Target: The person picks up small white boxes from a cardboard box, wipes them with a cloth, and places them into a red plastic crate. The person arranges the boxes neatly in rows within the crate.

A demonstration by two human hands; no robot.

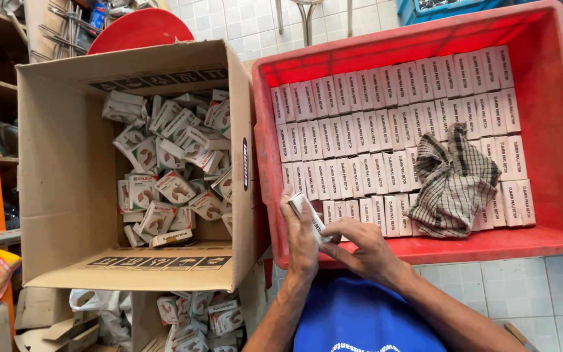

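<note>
White small box (309, 215) clamped betw. left hand (300, 238) & right hand (363, 251), over red crate (555, 130) edge.

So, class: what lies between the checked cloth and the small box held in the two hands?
In the head view, upright small white boxes in the red crate fill the stretch between the checked cloth and the held box.

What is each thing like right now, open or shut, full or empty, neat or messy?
Cardboard box: flaps open, loose small boxes jumbled inside.
Red crate: open, small boxes standing in neat rows, front row part filled.
Checked cloth: crumpled, lying on the rows.
Small box: held in both hands, shut as far as I can tell.
Left hand: gripping the small box.
Right hand: fingers on the small box.
</note>
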